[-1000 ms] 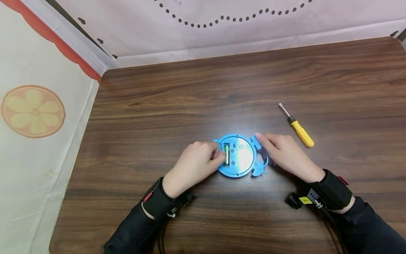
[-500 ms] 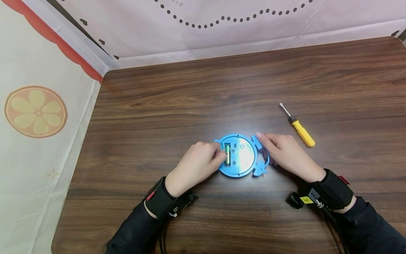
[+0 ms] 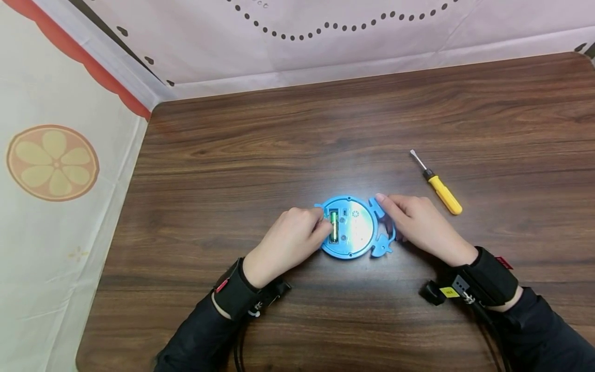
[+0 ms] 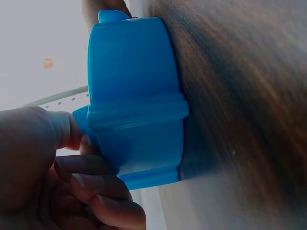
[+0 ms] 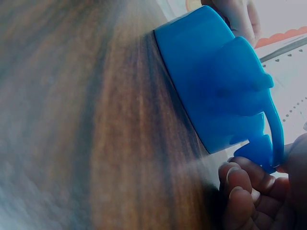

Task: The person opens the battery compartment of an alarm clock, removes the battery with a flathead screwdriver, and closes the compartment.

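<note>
- My left hand [image 3: 285, 242] was curled at the left rim of the round blue plastic toy [image 3: 353, 227], which lay back-side up toward the near edge of the dark wooden table [image 3: 279, 144], roughly midway between its left and right edges. The fingertips pinched at the green battery [image 3: 332, 227] in the open slot; whether they truly gripped it I could not tell.
- My right hand [image 3: 420, 225] steadied the toy's right side, fingers bent round the blue fish-shaped tabs [image 5: 261, 143] that stuck out there.
- As I judged it, the battery cover was already off, since the cell lay bare; no cover showed anywhere. The battery sat in its bay, so lifting it out or seating it remained, and then closing up.
- The yellow-handled screwdriver [image 3: 439, 186] lay untouched, near my right hand, on its far right side, tip pointing toward the far edge.
- Open wood stretched to the far edge and both side edges. A patterned cloth wall [image 3: 56, 155] stood along the left and far edges, closing off reach beyond them.
</note>
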`<state>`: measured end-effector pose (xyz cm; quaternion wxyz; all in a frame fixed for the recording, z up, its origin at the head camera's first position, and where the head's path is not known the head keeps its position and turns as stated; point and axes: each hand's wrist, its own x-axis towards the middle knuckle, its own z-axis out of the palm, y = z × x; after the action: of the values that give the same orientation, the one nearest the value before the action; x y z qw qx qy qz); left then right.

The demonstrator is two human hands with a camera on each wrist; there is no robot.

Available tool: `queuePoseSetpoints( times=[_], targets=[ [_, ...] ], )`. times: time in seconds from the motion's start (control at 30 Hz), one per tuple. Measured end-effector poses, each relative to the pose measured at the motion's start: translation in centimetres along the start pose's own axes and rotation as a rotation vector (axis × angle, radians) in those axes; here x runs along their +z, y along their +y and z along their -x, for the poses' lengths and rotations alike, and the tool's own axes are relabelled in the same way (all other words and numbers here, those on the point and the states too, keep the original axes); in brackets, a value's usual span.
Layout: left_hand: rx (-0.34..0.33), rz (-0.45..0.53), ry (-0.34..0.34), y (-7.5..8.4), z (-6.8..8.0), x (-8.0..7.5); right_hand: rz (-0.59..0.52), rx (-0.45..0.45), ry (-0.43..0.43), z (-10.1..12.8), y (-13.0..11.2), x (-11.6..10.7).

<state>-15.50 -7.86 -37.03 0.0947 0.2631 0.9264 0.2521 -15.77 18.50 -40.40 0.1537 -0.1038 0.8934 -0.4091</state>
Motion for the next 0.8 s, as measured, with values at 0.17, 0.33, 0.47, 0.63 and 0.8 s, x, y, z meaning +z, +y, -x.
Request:
queuePoseSetpoints(
  times=[0.17, 0.33, 0.47, 0.63, 0.8],
  targets=[
    [0.001, -0.001, 0.005, -0.02, 0.04, 0.04, 0.003, 0.002, -0.002, -0.03, -0.1, 0.01],
    [0.002, 0.006, 0.01, 0.07, 0.05, 0.03, 0.008, 0.002, -0.001, 0.0, -0.08, -0.01],
    [0.006, 0.006, 0.017, 0.1, -0.02, 0.04, 0.005, -0.004, -0.002, 0.03, 0.0, -0.04],
    [0.003, 0.007, 0.017, 0.04, 0.0, 0.06, 0.002, -0.009, -0.002, -0.01, 0.04, -0.01],
    [0.004, 0.019, 0.003, -0.09, 0.0, 0.01, 0.001, -0.009, -0.004, -0.03, 0.08, 0.03]
  ],
)
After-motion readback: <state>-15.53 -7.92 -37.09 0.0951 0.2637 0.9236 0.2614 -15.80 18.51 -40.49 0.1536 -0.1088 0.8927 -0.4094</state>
